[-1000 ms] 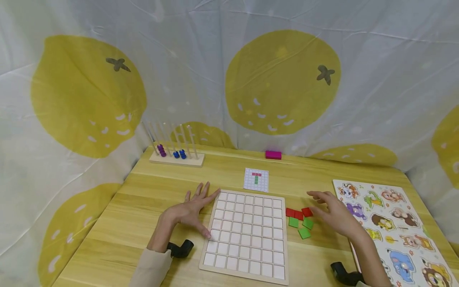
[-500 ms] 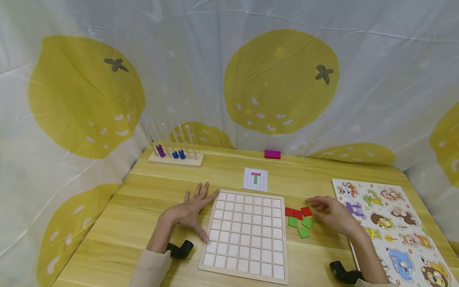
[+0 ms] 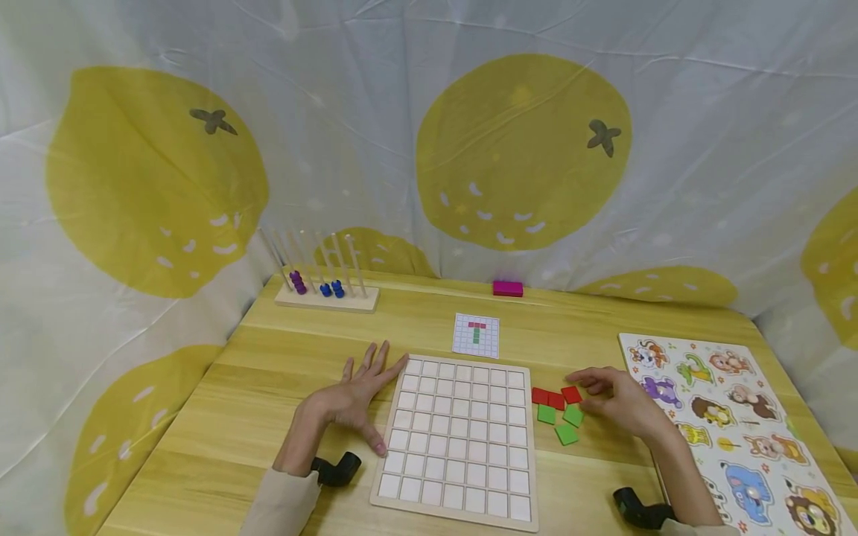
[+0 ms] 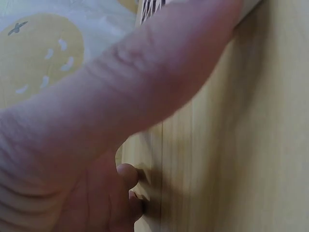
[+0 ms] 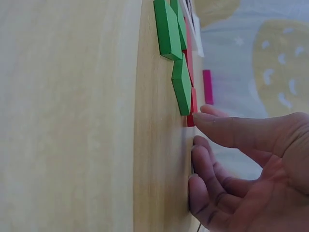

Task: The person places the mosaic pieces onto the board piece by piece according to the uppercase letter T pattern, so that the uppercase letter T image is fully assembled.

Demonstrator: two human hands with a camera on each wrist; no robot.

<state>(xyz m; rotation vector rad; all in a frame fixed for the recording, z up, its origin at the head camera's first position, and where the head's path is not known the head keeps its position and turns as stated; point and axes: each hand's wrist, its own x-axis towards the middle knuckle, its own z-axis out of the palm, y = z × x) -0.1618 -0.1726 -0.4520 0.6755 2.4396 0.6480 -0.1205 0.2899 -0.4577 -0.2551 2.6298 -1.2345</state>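
So on my feed the right hand [image 3: 615, 398] had its thumb and index finger apart, the other fingers loosely bent, and nothing gripped. The closest bit was a small, flat, square red tile [image 3: 570, 394], on the board side of that thumb-index gap. The thumb tip overlapped its end in the wrist cam, but I couldn't tell if they actually touched.

That's the relation I'd say it all hinged on: tile just boardward of the right fingertips, the other hand way over on the far side. It's square, so no long axis to line up with; it just lay flat, a bit askew.

Two more matching red squares [image 3: 547, 398] sat between it and the pale wooden grid board [image 3: 459, 426], with three flat green square tiles [image 3: 566, 434] nearer me, all right of the board. I saw no tile in the cells.

The left hand [image 3: 351, 398] was splayed wide, index at the board's far left corner, thumb against its left edge.

Further out: a white printed card with a red-and-green T [image 3: 476, 336] beyond the board, a magenta block [image 3: 507, 289] past that, a wooden peg stand with purple and blue beads [image 3: 326, 299] to the far left, and a white animal puzzle [image 3: 737, 432] off right.
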